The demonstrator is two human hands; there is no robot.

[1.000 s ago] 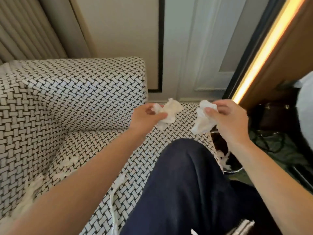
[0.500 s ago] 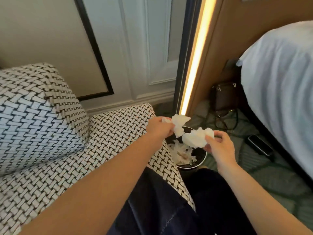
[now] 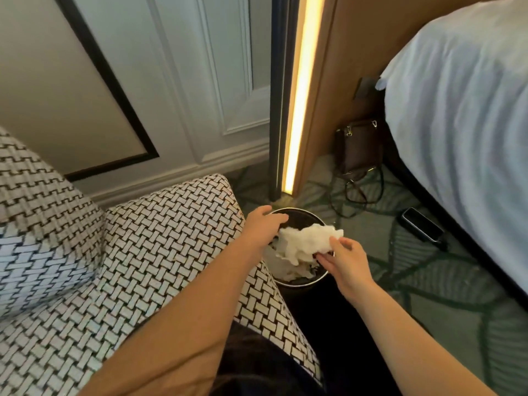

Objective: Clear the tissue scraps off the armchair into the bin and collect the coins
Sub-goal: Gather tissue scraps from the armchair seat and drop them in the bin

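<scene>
Tissue hangs just above the mouth of the bin, between the two hands. On the left is the armchair; on the part of its seat in view I see no scraps and no coins. The left hand is over the left rim of the bin, with fingers stretched and loose, holding nothing as far as I can tell. More scraps lie inside the bin. The right hand pinches the right end of the tissue with curled fingers. I judge the risk is at the release. The wad is light and wide, so it may catch on the rim or stick to the fingers and drop on the carpet. A knock from a wrist could also tip the bin.
</scene>
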